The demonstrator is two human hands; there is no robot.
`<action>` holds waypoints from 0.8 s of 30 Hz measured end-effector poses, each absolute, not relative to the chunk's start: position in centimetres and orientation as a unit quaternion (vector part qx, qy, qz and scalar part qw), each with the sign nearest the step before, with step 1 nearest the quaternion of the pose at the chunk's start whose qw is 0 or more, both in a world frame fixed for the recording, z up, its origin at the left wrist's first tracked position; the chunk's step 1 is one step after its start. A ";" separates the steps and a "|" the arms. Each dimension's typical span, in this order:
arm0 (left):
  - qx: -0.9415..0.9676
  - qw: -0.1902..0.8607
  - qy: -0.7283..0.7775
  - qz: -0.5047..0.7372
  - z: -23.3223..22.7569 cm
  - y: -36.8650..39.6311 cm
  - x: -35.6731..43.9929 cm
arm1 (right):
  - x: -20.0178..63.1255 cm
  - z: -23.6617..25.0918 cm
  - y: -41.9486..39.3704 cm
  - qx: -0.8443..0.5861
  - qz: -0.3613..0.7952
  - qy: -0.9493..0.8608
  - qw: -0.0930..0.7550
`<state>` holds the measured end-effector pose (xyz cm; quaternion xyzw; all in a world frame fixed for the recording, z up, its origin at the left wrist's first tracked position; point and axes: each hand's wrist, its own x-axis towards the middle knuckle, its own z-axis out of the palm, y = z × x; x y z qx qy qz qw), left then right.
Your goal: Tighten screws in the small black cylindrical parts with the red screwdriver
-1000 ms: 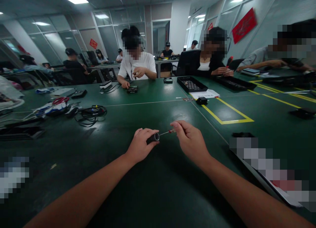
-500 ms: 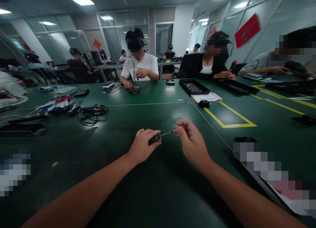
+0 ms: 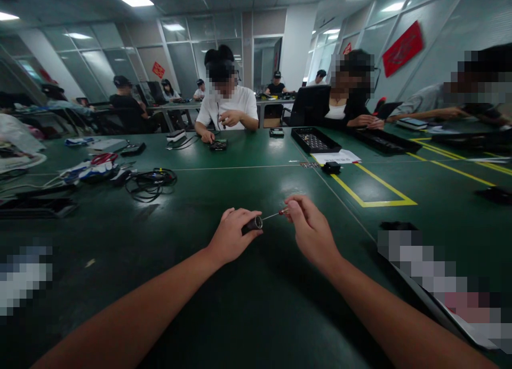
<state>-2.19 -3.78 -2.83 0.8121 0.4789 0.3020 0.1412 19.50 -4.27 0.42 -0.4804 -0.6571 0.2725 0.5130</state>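
The left hand point(image 3: 232, 234) kept its grip closed around a dark cylinder point(image 3: 250, 226) over the tabletop point(image 3: 224, 315), seemingly to steady its open end beside the thin screwdriver point(image 3: 272, 216) pinched in the right hand point(image 3: 314, 227).

Left forearm point(image 3: 160, 305) extends toward 2 o'clock, left hand point(image 3: 231, 234) curled; right forearm point(image 3: 384, 310) extends toward 10 o'clock, right hand point(image 3: 314, 225) pinching, thumb against fingers.

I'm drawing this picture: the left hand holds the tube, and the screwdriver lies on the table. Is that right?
Not quite: the screwdriver isn't lying on the table; the head view shows the right hand holding it. The left hand does hold the tube.
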 end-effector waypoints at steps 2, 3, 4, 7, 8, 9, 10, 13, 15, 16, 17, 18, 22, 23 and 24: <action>0.814 0.141 0.479 0.299 -2.8 -3.8 -2.2 | 19.5 0.5 -4.3 -0.499 0.262 -0.662 0.493; 0.813 0.142 0.479 0.299 -2.8 -3.9 -2.2 | 19.6 0.5 -4.2 -0.504 0.261 -0.662 0.490; 0.812 0.142 0.479 0.300 -2.8 -3.9 -2.2 | 19.6 0.5 -4.1 -0.503 0.266 -0.658 0.493; 0.809 0.142 0.481 0.306 -2.8 -3.8 -2.3 | 19.6 0.2 -3.9 -0.477 0.305 -0.631 0.530; 0.809 0.142 0.480 0.306 -2.9 -3.8 -2.3 | 19.6 0.1 -3.8 -0.469 0.317 -0.623 0.540; 0.810 0.142 0.479 0.307 -3.0 -3.7 -2.3 | 19.5 -0.1 -3.7 -0.464 0.324 -0.620 0.544; 0.811 0.142 0.477 0.307 -3.1 -3.7 -2.4 | 19.5 -0.1 -3.7 -0.463 0.328 -0.620 0.543; 0.813 0.144 0.471 0.310 -3.3 -3.6 -2.3 | 19.1 -0.2 -3.8 -0.467 0.329 -0.621 0.537; 0.809 0.153 0.470 0.318 -3.2 -3.7 -2.2 | 18.9 -0.3 -3.7 -0.471 0.338 -0.602 0.549; 0.808 0.158 0.467 0.324 -3.1 -3.8 -2.1 | 18.9 -0.3 -3.6 -0.473 0.353 -0.580 0.562; 0.808 0.158 0.462 0.331 -2.9 -3.8 -2.0 | 18.9 -0.4 -3.4 -0.475 0.380 -0.547 0.575; 0.811 0.153 0.454 0.336 -2.6 -3.8 -2.0 | 18.9 -0.5 -3.1 -0.473 0.416 -0.506 0.589; 0.821 0.128 0.450 0.328 -1.8 -3.5 -2.2 | 19.7 -0.7 -2.0 -0.466 0.579 -0.330 0.582; 0.818 0.137 0.458 0.319 -1.7 -3.3 -2.4 | 19.8 -0.7 -1.8 -0.470 0.576 -0.311 0.591; 0.814 0.149 0.467 0.311 -1.7 -3.2 -2.5 | 19.9 -0.7 -1.7 -0.475 0.567 -0.305 0.600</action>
